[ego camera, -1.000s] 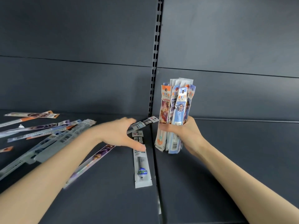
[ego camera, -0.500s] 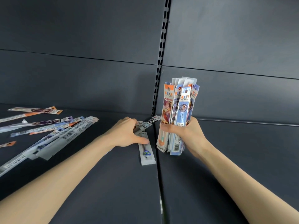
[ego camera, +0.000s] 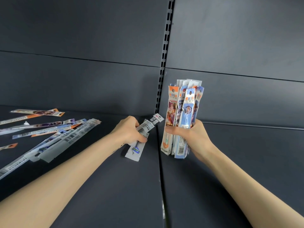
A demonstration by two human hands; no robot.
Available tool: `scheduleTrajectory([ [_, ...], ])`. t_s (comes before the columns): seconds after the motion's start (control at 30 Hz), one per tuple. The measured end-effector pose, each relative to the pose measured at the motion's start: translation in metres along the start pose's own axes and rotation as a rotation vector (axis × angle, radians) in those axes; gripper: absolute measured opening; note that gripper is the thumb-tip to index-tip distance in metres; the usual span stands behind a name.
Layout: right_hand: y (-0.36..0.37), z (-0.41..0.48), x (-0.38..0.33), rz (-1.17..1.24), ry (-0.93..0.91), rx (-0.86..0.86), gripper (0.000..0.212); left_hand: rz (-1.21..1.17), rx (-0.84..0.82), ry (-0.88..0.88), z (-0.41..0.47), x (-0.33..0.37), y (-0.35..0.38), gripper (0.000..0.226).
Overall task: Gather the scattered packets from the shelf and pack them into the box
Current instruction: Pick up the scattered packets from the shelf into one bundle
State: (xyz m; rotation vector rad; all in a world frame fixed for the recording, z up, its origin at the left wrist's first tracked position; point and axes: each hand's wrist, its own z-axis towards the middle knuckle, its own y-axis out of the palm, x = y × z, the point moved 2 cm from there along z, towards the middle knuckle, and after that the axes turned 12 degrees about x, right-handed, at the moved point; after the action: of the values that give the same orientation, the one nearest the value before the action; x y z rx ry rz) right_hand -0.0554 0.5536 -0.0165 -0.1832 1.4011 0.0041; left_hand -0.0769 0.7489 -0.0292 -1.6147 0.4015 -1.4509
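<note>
Entry 1, nearest: shelf (ego camera: 115, 186), dark, with my two forearms reaching across it.

Entry 2: left hand (ego camera: 130, 130). A second ago it lay flat over loose stock. Now its fingers are curled round a few grey-white packets (ego camera: 144, 129), which slant with their lower ends toward the shelf. I cannot tell whether they touch it.

Entry 3: right hand (ego camera: 189, 135), apart from the left, clamped round an upright bundle (ego camera: 182, 112) just as it was a second ago.

Entry 4, further left: scattered packets (ego camera: 65, 134), lying flat and uncollected.

Entry 5, rear: back panel (ego camera: 82, 79) and slotted upright (ego camera: 164, 63).

Status: one more pickup is made. My judgement is that the left-hand lot joins the bundle next. Much stock is still to gather. The box is not in view.
</note>
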Motion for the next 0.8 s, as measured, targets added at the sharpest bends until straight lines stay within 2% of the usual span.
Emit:
scheduleTrajectory([
  [0.1, 0.000, -0.001, -0.001, 0.003, -0.006, -0.008, 0.032, -0.049, -0.017, 0.007, 0.000, 0.002, 0.000, 0.026],
  [0.2, -0.002, 0.000, -0.001, 0.027, -0.010, 0.002, 0.030, -0.159, 0.072, 0.016, 0.001, 0.005, -0.006, 0.026],
  [0.3, -0.002, -0.001, 0.000, 0.076, 0.002, 0.014, 0.030, -0.506, 0.134, 0.006, -0.008, 0.010, -0.016, 0.024],
  [0.43, 0.000, -0.002, 0.000, 0.157, 0.038, -0.025, 0.040, -0.892, 0.035, 0.014, -0.029, 0.022, -0.018, 0.016],
  [0.6, 0.001, -0.003, -0.002, 0.374, 0.071, -0.149, 0.047, -0.994, 0.012, 0.044, -0.043, 0.026, -0.011, 0.023],
  [0.8, 0.003, -0.004, -0.004, 0.472, 0.096, -0.247, 0.046, -1.013, -0.007, 0.070, -0.044, 0.027, -0.003, 0.019],
])
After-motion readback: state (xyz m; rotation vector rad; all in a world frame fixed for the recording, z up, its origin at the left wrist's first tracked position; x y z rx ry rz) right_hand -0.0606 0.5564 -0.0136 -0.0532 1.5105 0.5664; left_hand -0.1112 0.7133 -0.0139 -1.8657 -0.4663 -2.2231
